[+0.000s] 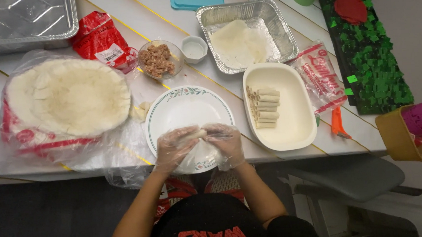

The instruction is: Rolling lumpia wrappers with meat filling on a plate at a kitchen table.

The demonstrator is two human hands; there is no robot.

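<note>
Both my hands wear clear plastic gloves and meet over the near part of a white round plate with a green floral rim. My left hand and my right hand together grip a small pale rolled wrapper between their fingertips. To the right stands a white oval dish holding a stack of several finished rolls. A glass bowl of brown minced filling sits beyond the plate, beside a small white cup.
A pile of round wrappers lies on an open plastic bag at left. A foil tray with a wrapper sheet is at the back, another foil tray at far left. A red packet, teal lid, orange tool and green mat lie around.
</note>
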